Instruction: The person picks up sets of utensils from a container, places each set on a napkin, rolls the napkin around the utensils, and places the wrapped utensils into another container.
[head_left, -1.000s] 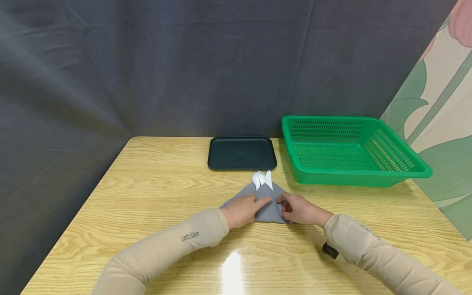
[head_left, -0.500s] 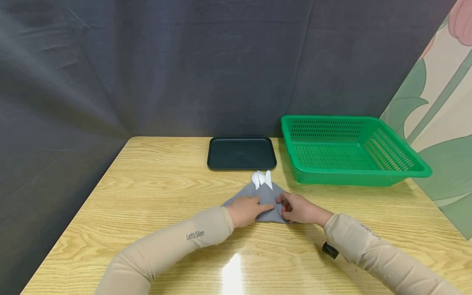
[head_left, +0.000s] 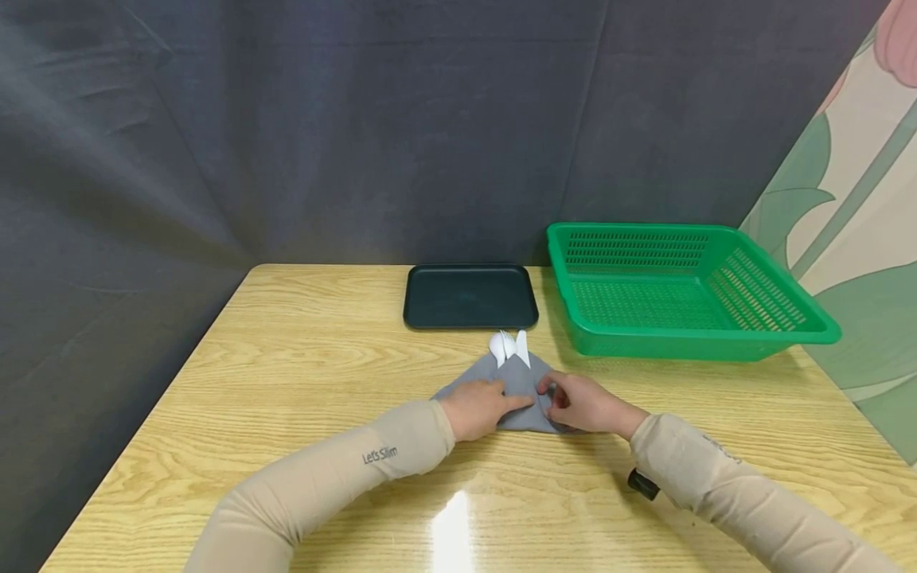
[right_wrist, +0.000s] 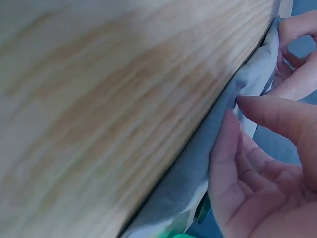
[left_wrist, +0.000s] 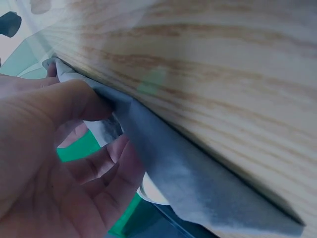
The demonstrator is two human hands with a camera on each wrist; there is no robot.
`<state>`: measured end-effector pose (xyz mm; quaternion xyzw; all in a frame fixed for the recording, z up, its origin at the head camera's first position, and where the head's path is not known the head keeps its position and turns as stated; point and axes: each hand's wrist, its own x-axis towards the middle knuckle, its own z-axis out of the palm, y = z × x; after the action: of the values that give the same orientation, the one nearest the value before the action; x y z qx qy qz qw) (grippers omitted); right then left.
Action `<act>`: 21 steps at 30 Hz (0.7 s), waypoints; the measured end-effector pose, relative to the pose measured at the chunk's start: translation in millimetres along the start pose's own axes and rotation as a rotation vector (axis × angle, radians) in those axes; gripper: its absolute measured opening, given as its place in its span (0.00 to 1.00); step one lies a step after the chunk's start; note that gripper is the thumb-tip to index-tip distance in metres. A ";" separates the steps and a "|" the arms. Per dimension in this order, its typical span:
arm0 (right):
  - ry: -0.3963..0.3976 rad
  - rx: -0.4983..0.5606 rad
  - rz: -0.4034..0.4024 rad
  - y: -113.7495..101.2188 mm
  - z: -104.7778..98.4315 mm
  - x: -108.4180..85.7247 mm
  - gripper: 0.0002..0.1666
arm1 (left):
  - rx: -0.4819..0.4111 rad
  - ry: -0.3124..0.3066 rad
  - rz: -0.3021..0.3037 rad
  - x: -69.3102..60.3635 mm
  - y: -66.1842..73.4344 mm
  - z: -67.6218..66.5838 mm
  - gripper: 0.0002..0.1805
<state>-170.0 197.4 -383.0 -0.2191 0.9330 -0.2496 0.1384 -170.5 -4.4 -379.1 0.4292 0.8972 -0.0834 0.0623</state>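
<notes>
A grey cloth napkin (head_left: 517, 410), folded with a peak at the top, lies on the table; a white spoon (head_left: 497, 347), fork (head_left: 509, 344) and knife (head_left: 522, 348) stick out of its far end. On its left part rests my left hand (head_left: 474, 409), one finger stretched across the cloth. My right hand (head_left: 589, 405) pinches the cloth at its right part between thumb and forefinger. The left wrist view has my left hand (left_wrist: 64, 148) with its thumb against the napkin (left_wrist: 183, 173). In the right wrist view, a fold of napkin (right_wrist: 190, 158) meets the fingertips of my right hand (right_wrist: 270, 183).
A black tray (head_left: 470, 298) lies just beyond the cutlery. The green plastic basket (head_left: 691, 344) stands at the back right, beside the tray. A dark curtain (head_left: 401, 135) hangs behind the wooden table (head_left: 301, 350). A small black object (head_left: 642, 484) shows under my right sleeve.
My left hand has shifted slightly to the right over the napkin, and its outstretched finger lies a little nearer the table's front. The right hand has stayed almost in place.
</notes>
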 end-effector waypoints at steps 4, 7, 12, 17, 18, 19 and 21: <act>0.012 -0.003 0.017 -0.3 -1.5 1.0 0.12 | -0.008 0.001 -0.003 -0.1 0.3 -0.8 0.28; 0.008 0.013 0.031 -0.6 -2.3 1.2 0.11 | -0.008 0.001 -0.005 0.2 0.6 -1.0 0.29; 0.011 0.032 0.037 -0.2 -2.6 0.7 0.11 | -0.010 -0.007 -0.010 1.6 0.4 0.1 0.29; 0.014 0.038 0.020 2.0 -2.0 1.1 0.11 | -0.011 -0.018 -0.011 2.6 -0.1 0.5 0.29; 0.009 0.040 0.018 2.6 -2.3 1.2 0.11 | -0.010 -0.019 -0.011 2.7 -0.1 0.4 0.29; 0.001 0.045 0.016 3.1 -2.8 1.3 0.11 | -0.009 -0.020 -0.012 2.7 -0.2 0.3 0.29; -0.015 0.054 0.007 3.3 -4.0 1.1 0.12 | -0.009 -0.024 -0.016 2.9 -0.2 0.3 0.29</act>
<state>-173.5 201.1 -381.6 -0.2141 0.9256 -0.2725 0.1522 -172.4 -2.3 -379.9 0.4208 0.9001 -0.0850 0.0743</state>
